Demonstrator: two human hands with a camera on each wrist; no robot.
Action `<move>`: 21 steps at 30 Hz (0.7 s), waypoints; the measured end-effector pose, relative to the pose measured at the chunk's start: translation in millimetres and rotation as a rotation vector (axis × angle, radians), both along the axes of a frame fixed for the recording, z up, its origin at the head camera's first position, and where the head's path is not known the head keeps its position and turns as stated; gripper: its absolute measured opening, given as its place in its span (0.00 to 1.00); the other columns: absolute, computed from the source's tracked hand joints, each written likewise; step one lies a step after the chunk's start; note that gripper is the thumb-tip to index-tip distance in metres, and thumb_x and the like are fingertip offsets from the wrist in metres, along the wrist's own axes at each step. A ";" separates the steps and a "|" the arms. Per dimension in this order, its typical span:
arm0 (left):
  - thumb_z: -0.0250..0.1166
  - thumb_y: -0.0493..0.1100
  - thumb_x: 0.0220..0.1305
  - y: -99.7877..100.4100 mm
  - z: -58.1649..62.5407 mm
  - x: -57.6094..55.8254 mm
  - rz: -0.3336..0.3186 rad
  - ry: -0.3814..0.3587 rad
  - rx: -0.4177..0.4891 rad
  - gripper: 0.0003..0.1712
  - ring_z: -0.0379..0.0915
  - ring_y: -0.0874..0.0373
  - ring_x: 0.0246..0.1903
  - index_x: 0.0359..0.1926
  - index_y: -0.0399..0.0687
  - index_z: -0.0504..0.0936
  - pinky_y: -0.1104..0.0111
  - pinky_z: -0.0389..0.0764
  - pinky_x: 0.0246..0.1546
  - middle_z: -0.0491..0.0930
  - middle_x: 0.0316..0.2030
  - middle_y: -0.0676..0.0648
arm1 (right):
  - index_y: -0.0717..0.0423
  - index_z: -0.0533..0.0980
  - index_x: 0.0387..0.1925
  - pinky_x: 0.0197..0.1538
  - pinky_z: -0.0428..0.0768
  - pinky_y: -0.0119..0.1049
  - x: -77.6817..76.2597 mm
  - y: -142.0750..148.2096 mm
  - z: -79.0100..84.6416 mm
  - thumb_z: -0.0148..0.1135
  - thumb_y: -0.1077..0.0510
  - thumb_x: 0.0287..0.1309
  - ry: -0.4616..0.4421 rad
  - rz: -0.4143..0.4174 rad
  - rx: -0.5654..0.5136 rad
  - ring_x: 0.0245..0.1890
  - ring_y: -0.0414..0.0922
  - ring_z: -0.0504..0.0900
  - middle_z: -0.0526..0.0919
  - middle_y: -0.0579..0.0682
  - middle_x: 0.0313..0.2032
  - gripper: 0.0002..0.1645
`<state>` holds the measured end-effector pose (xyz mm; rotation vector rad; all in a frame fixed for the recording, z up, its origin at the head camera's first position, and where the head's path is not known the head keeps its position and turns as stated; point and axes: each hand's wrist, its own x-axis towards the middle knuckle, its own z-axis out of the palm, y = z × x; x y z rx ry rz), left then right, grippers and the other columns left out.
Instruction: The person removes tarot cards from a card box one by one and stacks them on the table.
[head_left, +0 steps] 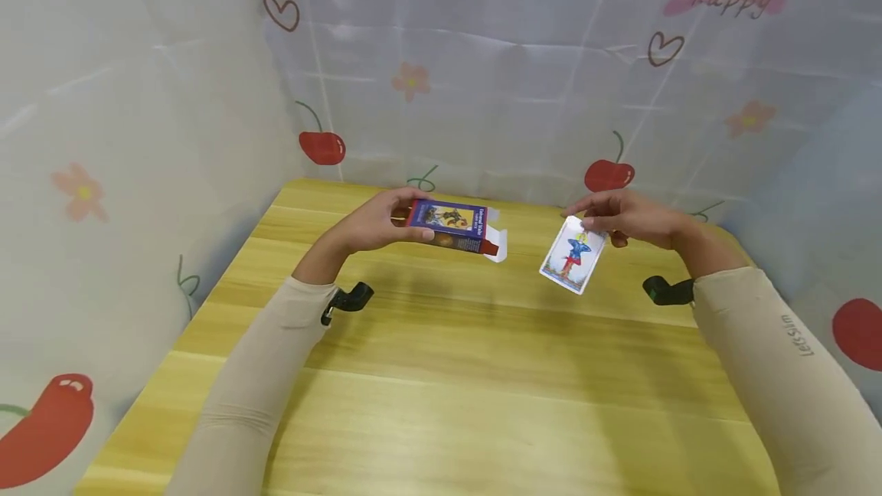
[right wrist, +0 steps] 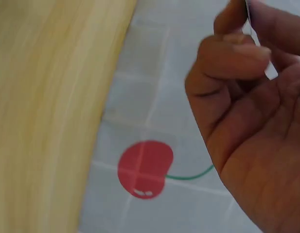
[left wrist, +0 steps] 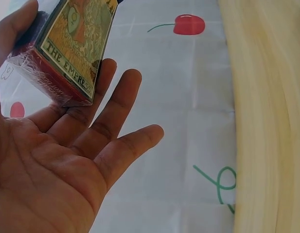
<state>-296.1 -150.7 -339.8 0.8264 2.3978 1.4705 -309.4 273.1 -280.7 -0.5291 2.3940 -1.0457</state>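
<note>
Nearest the person, two beige sleeves (head_left: 262, 373) reach forward over the wooden tabletop (head_left: 448, 373), each with a black wrist mount beside the cuff. Past the left cuff, the left hand (head_left: 375, 224) holds a card box (head_left: 451, 226) above the tabletop, its grip closed on the box's near end: the thumb lies along one side and the fingertips support the other, while in the left wrist view the remaining fingers (left wrist: 121, 104) spread out loosely below the box (left wrist: 67, 51), whose face reads "THE EMPRESS". The box's open flap (head_left: 498, 245) hangs at the end away from that grip, pointing toward the other hand. Well apart from it, the right hand (head_left: 630, 219) pinches the top edge of a single picture card (head_left: 573, 256) between thumb and curled fingers, so the card hangs tilted just under the grip, face up toward the head camera and clear of the wood. In the right wrist view only a thin edge of the card (right wrist: 248, 10) shows between the fingertips. Beyond both hands, a cloth backdrop (head_left: 517, 83) printed with cherries, flowers and hearts walls in the tabletop.
</note>
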 end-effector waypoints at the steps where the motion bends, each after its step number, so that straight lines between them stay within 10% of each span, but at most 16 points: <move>1: 0.72 0.50 0.58 -0.5 -0.6 -0.3 0.005 0.001 -0.002 0.40 0.73 0.49 0.56 0.68 0.47 0.66 0.57 0.75 0.62 0.75 0.57 0.43 | 0.56 0.72 0.63 0.27 0.69 0.33 -4.1 0.5 1.6 0.55 0.56 0.70 0.010 0.032 0.059 0.29 0.44 0.74 0.81 0.51 0.39 0.22; 7: 0.72 0.50 0.58 -2.0 -3.2 -1.5 0.009 0.005 0.000 0.40 0.73 0.49 0.56 0.68 0.47 0.67 0.58 0.76 0.61 0.74 0.58 0.43 | 0.53 0.76 0.60 0.34 0.72 0.33 -25.9 -3.7 -9.4 0.57 0.57 0.69 0.033 0.123 0.291 0.34 0.44 0.76 0.80 0.55 0.43 0.20; 21: 0.73 0.49 0.58 -4.4 -5.3 -4.0 -0.007 0.021 0.013 0.36 0.74 0.50 0.53 0.65 0.48 0.70 0.60 0.78 0.58 0.74 0.56 0.44 | 0.60 0.78 0.58 0.31 0.67 0.31 -64.5 -1.2 -85.2 0.54 0.63 0.68 -0.023 0.173 0.301 0.23 0.37 0.64 0.70 0.44 0.26 0.19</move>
